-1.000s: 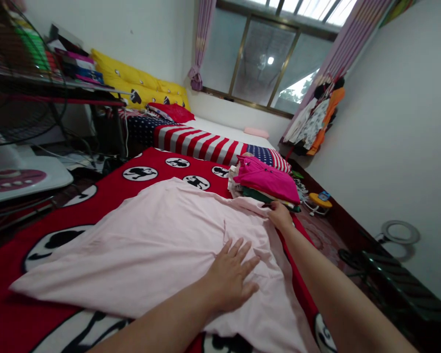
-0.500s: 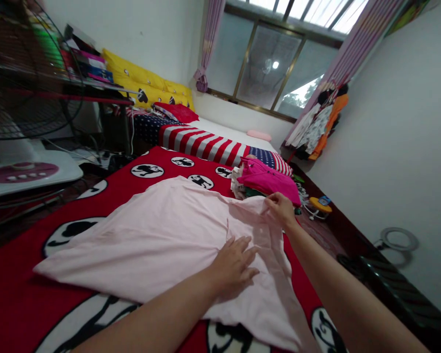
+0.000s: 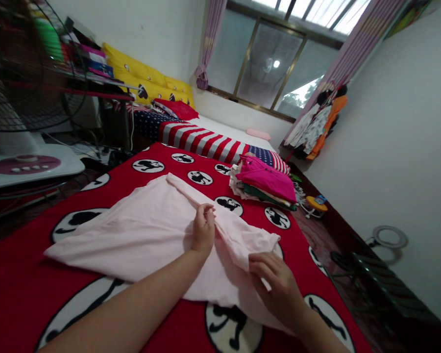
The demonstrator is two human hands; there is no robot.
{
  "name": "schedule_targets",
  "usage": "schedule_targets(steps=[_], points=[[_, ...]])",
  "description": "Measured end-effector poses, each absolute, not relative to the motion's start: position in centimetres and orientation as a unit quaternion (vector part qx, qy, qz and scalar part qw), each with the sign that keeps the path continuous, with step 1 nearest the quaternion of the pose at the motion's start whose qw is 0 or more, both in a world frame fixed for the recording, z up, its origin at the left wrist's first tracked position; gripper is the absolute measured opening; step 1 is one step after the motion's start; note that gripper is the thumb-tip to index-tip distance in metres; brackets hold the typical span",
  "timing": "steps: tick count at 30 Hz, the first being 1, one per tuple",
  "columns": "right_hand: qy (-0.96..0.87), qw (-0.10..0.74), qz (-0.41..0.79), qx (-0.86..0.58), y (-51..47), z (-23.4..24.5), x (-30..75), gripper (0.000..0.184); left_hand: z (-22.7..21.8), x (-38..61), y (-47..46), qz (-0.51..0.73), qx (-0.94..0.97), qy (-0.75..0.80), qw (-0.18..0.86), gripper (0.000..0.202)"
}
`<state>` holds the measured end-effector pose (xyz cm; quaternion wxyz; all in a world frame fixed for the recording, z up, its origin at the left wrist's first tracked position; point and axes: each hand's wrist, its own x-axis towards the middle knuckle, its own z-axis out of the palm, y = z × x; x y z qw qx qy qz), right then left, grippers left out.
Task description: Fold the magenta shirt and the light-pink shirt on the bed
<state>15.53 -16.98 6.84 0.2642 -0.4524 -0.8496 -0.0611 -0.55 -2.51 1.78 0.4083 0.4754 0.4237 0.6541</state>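
A pale pink shirt (image 3: 143, 223) lies spread over the red blanket, with its far side partly folded over toward me. My left hand (image 3: 204, 230) rests at the middle of that fold, fingers curled and closed on the cloth. To the right and closer to me, my right hand (image 3: 275, 284) pinches the folded-over layer between thumb and fingers. One corner of the cloth sticks out beyond the right hand. The shirt's near right part is partly hidden behind that hand.
The red blanket (image 3: 161, 323) has round black-and-white figures. A stack of folded clothes (image 3: 266, 179), bright pink on top, sits at its far right. A fan (image 3: 25, 164) stands at left, a bed with a striped cover (image 3: 202, 144) behind. A dark chair (image 3: 393, 289) is at right.
My right hand has drawn the shirt's far right edge toward me, folding it over. My left hand has moved from lying flat on the cloth to the fold, its fingers now curled.
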Motion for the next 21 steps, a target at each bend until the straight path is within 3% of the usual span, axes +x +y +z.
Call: schedule_targets(steps=[3, 5, 9, 14, 21], points=[[-0.888, 0.18, 0.053, -0.42, -17.8, 6.8, 14.3, 0.013, 1.7, -0.5, -2.5, 0.655, 0.509, 0.411, 0.377, 0.014], [-0.884, 0.177, 0.12, -0.416, -18.0, 7.3, 13.5, 0.011, 1.8, -0.4, -2.7, 0.65, 0.527, 0.399, 0.376, 0.015], [-0.819, 0.284, 0.169, -0.469, -16.5, 7.9, 12.4, 0.012, 1.7, -0.4, -2.7, 0.635, 0.539, 0.39, 0.394, 0.017], [-0.708, 0.396, 0.219, -0.542, -12.9, 5.0, 11.4, 0.011, 1.7, -0.5, -2.5, 0.622, 0.53, 0.401, 0.414, 0.017], [-0.649, 0.429, 0.272, -0.566, -12.1, 2.3, 11.0, 0.01, 1.9, -0.5, -2.6, 0.595, 0.544, 0.421, 0.416, 0.02]])
